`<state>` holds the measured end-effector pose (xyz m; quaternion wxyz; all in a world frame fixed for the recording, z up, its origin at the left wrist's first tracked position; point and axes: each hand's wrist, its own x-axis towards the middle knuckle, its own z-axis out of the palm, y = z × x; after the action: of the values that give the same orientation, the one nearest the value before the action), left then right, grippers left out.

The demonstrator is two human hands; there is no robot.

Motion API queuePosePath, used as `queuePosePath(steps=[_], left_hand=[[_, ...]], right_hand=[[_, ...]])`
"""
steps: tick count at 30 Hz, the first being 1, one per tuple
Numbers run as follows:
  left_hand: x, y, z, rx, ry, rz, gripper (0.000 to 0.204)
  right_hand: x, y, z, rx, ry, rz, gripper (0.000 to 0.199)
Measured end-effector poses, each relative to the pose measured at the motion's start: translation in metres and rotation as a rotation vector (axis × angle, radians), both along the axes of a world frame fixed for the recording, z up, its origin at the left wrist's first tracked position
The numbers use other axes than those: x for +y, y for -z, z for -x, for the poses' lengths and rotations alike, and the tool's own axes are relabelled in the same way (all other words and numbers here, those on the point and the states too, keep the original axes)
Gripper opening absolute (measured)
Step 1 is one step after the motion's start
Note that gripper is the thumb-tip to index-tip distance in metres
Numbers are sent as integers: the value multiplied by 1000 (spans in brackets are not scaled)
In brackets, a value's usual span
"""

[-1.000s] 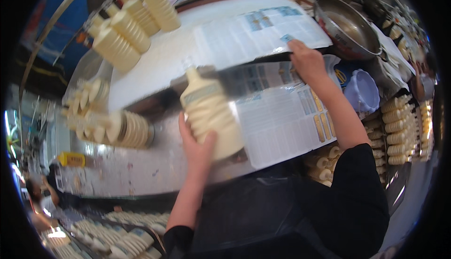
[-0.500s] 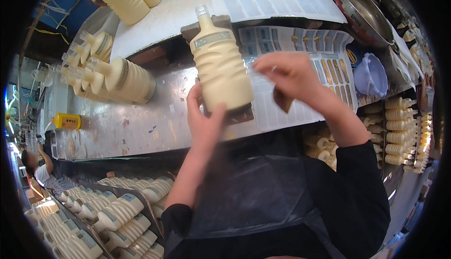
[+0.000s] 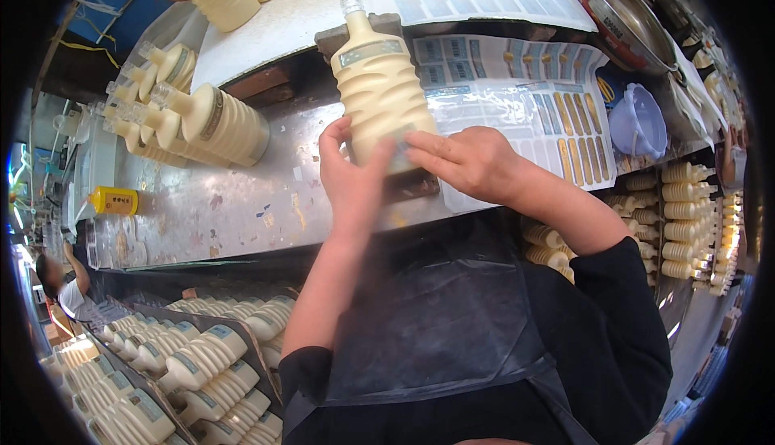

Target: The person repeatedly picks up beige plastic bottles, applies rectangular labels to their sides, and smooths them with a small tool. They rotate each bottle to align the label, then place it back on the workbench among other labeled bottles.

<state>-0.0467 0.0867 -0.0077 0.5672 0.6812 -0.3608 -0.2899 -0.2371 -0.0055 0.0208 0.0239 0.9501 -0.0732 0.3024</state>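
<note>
A cream ribbed bottle [image 3: 381, 90] with a clear neck lies on its back on the table, its neck end against a grey-brown block [image 3: 387, 25]. A grey-green band label crosses its shoulder. Cupped round the lower left side of the bottle is my left hand [image 3: 349, 182], its thumb over the front and smeared by motion. My right hand [image 3: 476, 166] comes in from the right with fingers pressed together on a small bluish label [image 3: 401, 140] at the bottle's lower front. Right beside that hand lie the label sheets [image 3: 517, 114], with gold and blue strips.
Several cream bottles [image 3: 218, 126] stand in a group at the left, behind a yellow container [image 3: 115, 200]. A lilac bucket [image 3: 638, 126] and a large metal pan [image 3: 626, 17] are at the right. Racks of bottles [image 3: 202, 356] fill the lower left, near another person [image 3: 73, 283].
My right hand has moved left and down from above the label sheet to the bottle's lower front, where a bluish label now shows. My left thumb has lifted up along the bottle.
</note>
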Motion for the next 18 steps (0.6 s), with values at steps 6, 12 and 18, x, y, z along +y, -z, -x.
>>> queuePosePath(steps=[6, 12, 18], left_hand=[[3, 10, -1, 161, 22, 92, 64], [14, 24, 5, -6, 44, 159, 70], [14, 5, 13, 72, 60, 110, 73]], right_hand=[[3, 19, 21, -74, 60, -191, 23], [9, 3, -12, -179, 449, -1340, 60], [10, 8, -24, -178, 559, -1318, 70]])
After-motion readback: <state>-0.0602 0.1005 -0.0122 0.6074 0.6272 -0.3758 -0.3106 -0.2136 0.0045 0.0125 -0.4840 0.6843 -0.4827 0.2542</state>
